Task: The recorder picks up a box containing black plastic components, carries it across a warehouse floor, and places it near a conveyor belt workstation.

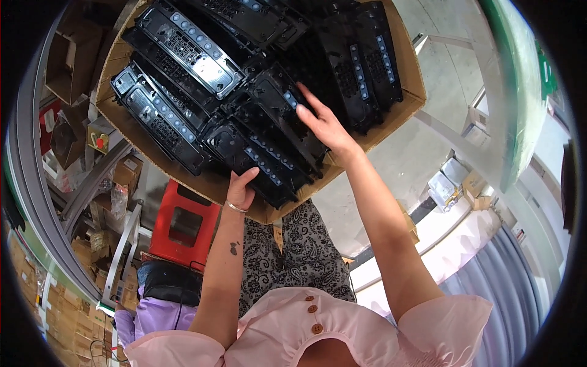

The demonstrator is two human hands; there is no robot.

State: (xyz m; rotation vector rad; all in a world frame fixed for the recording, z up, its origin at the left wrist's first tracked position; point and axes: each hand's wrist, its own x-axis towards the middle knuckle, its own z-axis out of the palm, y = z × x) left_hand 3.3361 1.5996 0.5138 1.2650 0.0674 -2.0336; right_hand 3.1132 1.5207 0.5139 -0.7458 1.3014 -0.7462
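A cardboard box point(394, 119) in front of me is packed with black plastic housings point(180, 58), each with a row of round bluish buttons or windows. At the near edge of the box, my left hand point(240, 191) is closed at the end of a near housing point(260, 165). Its thumb lies on the front face, and its other fingers are mostly hidden. My right hand point(327, 129) reaches in farther right and grips another upright housing point(275, 92) by its upper part. The right thumb is beside the bluish buttons, with the fingertips partly out of sight.
A red plastic stool point(183, 227) stands below the box at left, beside a purple and black cloth bundle point(162, 306). Shelving with cartons point(125, 174) fills the left side. Small white boxes point(445, 183) sit on the floor at right, near a pale blue curtain point(498, 287).
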